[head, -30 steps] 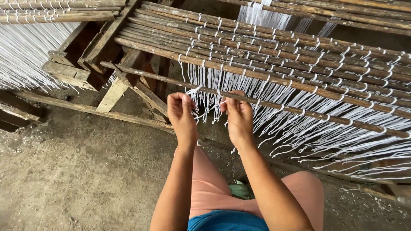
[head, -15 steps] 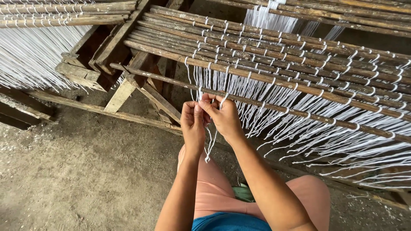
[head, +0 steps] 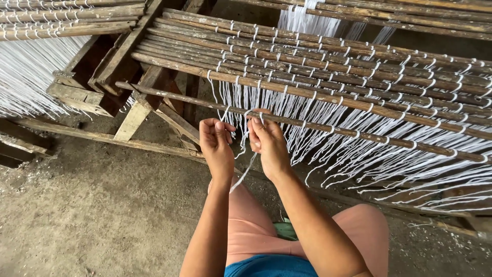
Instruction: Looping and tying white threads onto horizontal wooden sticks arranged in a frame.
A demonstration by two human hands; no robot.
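My left hand (head: 216,141) and my right hand (head: 266,141) each pinch a white string (head: 245,169) hanging from the wooden stick (head: 328,125) at twelve o'clock.

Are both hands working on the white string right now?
Yes, the left hand and right hand each pinch the white string beside the wooden rod.

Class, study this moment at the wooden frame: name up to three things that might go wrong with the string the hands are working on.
1. The white string is pinched between the left hand and right hand; a hard pull may snap it or slip it free.
2. Its loose tail hangs among the dense hanging strings, so it may tangle with its neighbours.
3. The loop sits on the thin wooden rod; uneven tension might shift the loops beside it.
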